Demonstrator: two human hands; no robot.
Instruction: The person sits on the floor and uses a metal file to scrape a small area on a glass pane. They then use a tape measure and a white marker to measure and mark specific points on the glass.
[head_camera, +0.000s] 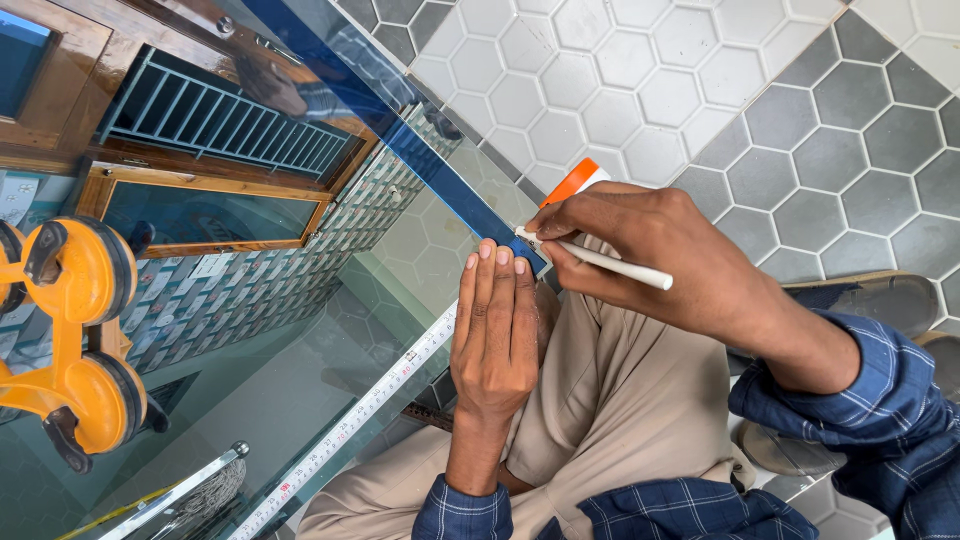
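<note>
A large sheet of blue-tinted reflective glass (250, 330) is laid flat over the floor of grey and white hexagonal tiles (800, 130), and its edge runs diagonally from the top centre down toward the person's knees. Along this edge a white steel measuring tape with black and red marks (350, 425) is stretched on the glass.

The left hand (495, 330) is pressed flat on the tape near the edge of the glass, with the fingers straight and held close together; nothing is gripped by it. The right hand (650, 255) is closed around a thin white marking pen (610, 262), which is pinched between the thumb and the first fingers. The tip of the pen is placed at the glass edge, just beside the left fingertips. An orange and white object (572, 180) is seen just behind the right hand; what it is cannot be told.

At the left edge of the glass an orange double suction lifter with black pads (75, 340) is attached. Beige trousers (620, 400) and blue checked sleeves (860, 400) are visible below.
</note>
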